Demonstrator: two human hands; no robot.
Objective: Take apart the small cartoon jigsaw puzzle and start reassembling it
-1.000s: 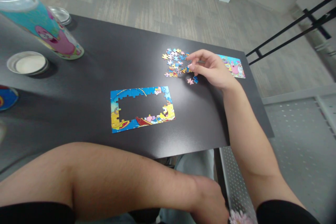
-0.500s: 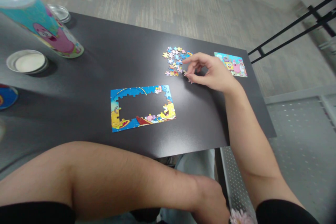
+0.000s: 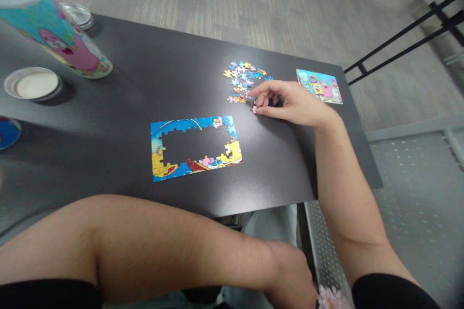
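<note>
Right hand (image 3: 295,105) pinches small puzzle piece (image 3: 254,108) at loose pile's (image 3: 243,79) near edge; bare table (image 3: 119,96) toward puzzle frame (image 3: 194,148); left hand (image 3: 292,277) below table edge, grip unclear

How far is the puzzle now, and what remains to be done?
Done: the puzzle border is joined, a full frame with a bare middle. In hand: the right hand pinches at a pink piece on the table, beside the loose pieces; whether it is lifted, I cannot tell. The left hand lies below the table edge. Left: the whole middle.
</note>
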